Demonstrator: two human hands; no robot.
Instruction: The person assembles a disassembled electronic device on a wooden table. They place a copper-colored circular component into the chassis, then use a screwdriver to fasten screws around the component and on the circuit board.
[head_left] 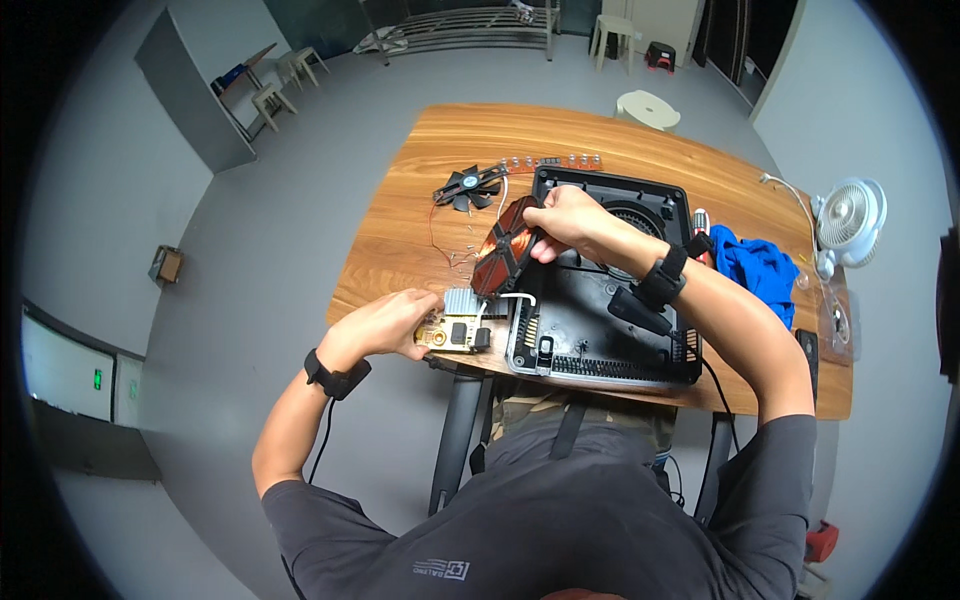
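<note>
My right hand [567, 222] grips the edge of an induction coil [503, 250], a flat disc of copper winding with dark spokes, and holds it tilted beside an open black appliance housing [600, 310]. At the table's near left edge, my left hand [392, 322] closes its fingers on the left side of a circuit board [458, 335]. A silver finned heat sink [462, 301] sits on this board. White wire [519, 296] runs between the coil and the board area; where it ends is hard to make out.
A black fan [470, 185], a strip of circuit board with small round parts [560, 162] and scattered screws lie on the wooden table [400, 210]. To the right are a blue cloth [752, 265], a screwdriver [701, 222] and a white desk fan [850, 220].
</note>
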